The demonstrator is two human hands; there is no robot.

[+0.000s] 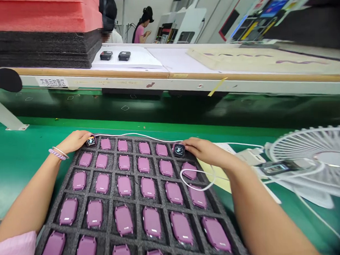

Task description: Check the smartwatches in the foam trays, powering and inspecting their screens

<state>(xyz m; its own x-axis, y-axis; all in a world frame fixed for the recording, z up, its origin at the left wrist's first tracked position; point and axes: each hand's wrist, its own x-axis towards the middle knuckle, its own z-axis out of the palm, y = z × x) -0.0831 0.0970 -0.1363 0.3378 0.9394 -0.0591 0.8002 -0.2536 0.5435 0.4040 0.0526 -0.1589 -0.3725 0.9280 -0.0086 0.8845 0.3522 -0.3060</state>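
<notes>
A black foam tray with a grid of pockets lies in front of me. Most of its pockets hold purple watch cases, backs facing up. At the far left corner, the fingers of my left hand close on a watch with a lit screen. My right hand pinches a second lit watch at the far right corner pocket. Both screens face up. A white cable runs along the tray's far edge, and a white loop crosses its right side.
A white fan stands at right on the green bench, beside a dark device. Above the far side runs a shelf with stacked pink foam, black foam and two black watches. People are beyond.
</notes>
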